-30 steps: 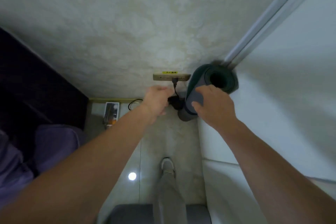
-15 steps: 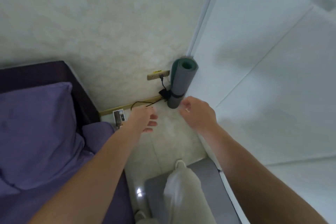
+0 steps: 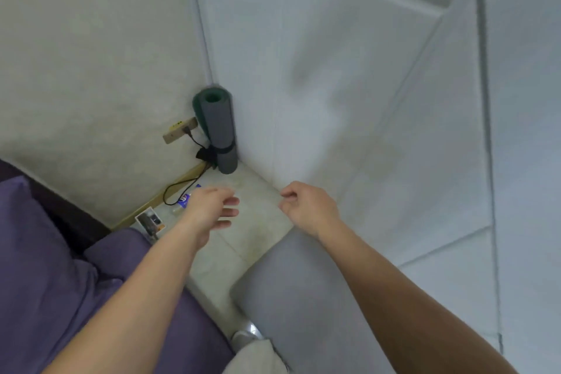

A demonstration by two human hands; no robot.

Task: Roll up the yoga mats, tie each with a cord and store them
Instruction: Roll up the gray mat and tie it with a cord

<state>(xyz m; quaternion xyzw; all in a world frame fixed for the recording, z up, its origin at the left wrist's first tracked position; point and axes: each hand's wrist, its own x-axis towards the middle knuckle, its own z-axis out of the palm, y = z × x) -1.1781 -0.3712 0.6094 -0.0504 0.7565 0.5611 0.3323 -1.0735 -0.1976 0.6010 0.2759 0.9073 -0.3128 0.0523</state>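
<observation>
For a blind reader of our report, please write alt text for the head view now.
A rolled yoga mat, tied with a black cord near its lower end, stands upright in the room corner. The left hand and the right hand hover empty short of it. A grey mat lies flat on the floor.

The lone head-worn view looks forward and down, bare left hand (image 3: 209, 206) and bare right hand (image 3: 306, 206) close, rolled grey-green foam yoga mat (image 3: 219, 133) farther off

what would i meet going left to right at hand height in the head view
purple bedding → small printed card on the floor → left hand → right hand → white panelled wall
</observation>
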